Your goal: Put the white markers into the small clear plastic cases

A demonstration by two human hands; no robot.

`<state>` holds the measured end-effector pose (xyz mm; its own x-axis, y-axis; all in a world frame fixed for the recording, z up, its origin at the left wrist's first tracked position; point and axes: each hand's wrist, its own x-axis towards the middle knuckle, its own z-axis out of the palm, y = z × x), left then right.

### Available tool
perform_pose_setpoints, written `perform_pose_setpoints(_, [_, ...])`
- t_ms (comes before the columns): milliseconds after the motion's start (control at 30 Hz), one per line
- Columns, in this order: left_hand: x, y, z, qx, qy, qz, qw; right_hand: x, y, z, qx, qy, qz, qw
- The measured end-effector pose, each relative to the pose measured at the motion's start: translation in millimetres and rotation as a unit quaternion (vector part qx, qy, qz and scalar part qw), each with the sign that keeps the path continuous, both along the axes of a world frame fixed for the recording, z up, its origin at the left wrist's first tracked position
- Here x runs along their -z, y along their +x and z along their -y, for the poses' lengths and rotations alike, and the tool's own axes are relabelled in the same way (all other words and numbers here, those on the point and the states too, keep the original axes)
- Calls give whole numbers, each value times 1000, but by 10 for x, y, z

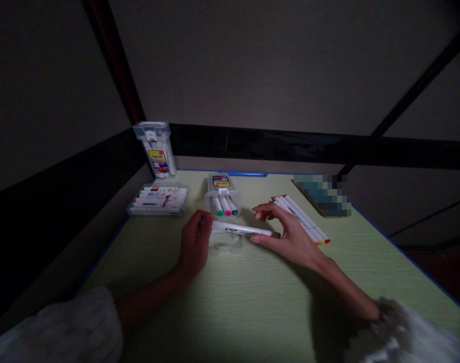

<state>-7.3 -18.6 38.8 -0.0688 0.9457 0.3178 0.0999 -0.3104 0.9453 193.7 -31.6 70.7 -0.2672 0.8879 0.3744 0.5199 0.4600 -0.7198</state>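
Observation:
My left hand (196,242) is closed round the left end of a white marker pen (245,230), held level above the table. My right hand (284,232) is at the pen's other end, its thumb and fingers spread apart. Whether the thumb touches the pen I cannot tell. Behind the pen lies a clear plastic marker case (219,182), its mouth facing me, with green, pink and teal-ended markers (226,205) inside. Its clear lid (230,247) rests below the pen. Beside my right hand a row of white markers (303,222) lies slanted, with red and yellow ends showing.
At the left lies a flat clear box of pens (159,200). Behind it a taller marker case (157,151) stands upright near the wall. A blurred-out flat item (322,196) lies at the back right. The pale green table (230,307) has a blue edge, with panels behind it.

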Motion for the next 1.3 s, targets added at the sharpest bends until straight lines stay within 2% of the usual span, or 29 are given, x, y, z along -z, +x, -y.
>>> perform_pose_setpoints(167, [28, 2, -21, 1, 6, 26, 1000, -10, 5, -24, 14, -122, -53, 991])
perform_pose_setpoints(300, [10, 8, -20, -2, 9, 51, 999, 8, -23, -37, -39, -247, -128, 960])
perform_pose_setpoints(367, [-5, 14, -15, 1, 9, 58, 998, 9, -44, -34, -39, -275, -166, 946])
perform_pose_setpoints(600, [22, 17, -25, 13, 3, 62, 998, 3, -89, -7, 21, -251, -239, 938])
perform_pose_setpoints(833, [30, 6, -29, 16, 6, 56, 998, 36, -100, -8, 47, -220, -246, 943])
perform_pose_setpoints(967, [29, 1, -23, 24, 9, 54, 998, 7, -104, -11, 55, -226, -269, 935])
perform_pose_setpoints(1133, [33, -17, 19, 54, 20, 11, 998, -14, -102, -26, 58, -229, -339, 911])
perform_pose_setpoints(1300, [-11, -26, 78, 91, 61, -68, 992, -2, -78, -75, 67, -199, -373, 904])
